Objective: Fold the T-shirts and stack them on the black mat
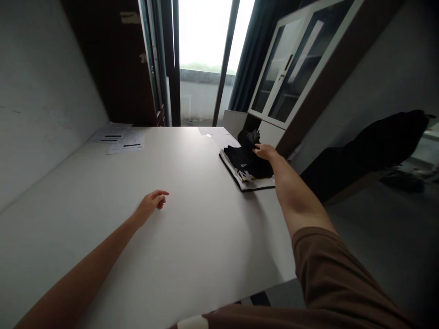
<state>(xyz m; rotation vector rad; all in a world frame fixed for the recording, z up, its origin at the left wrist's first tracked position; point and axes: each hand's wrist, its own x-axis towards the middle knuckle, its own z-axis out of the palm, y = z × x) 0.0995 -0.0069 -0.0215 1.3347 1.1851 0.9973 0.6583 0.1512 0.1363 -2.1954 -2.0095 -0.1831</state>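
Note:
My right hand (265,151) reaches to the far right of the table and grips a black bunched fabric item (249,138); whether it is a garment or something else I cannot tell. Directly under it lies a stack of folded clothes, with a black folded garment (236,159) bearing a small light mark on top and white and black layers (252,185) below. My left hand (155,200) is over the near middle of the white table, holding nothing, its index finger stretched out and the others loosely bent.
Printed papers (126,140) lie at the table's far left corner. More white sheets (219,136) lie behind the clothes stack. Beyond the white table (192,256) stand a glass door (206,91) and a white cabinet (279,75). A large black object (373,141) is off to the right.

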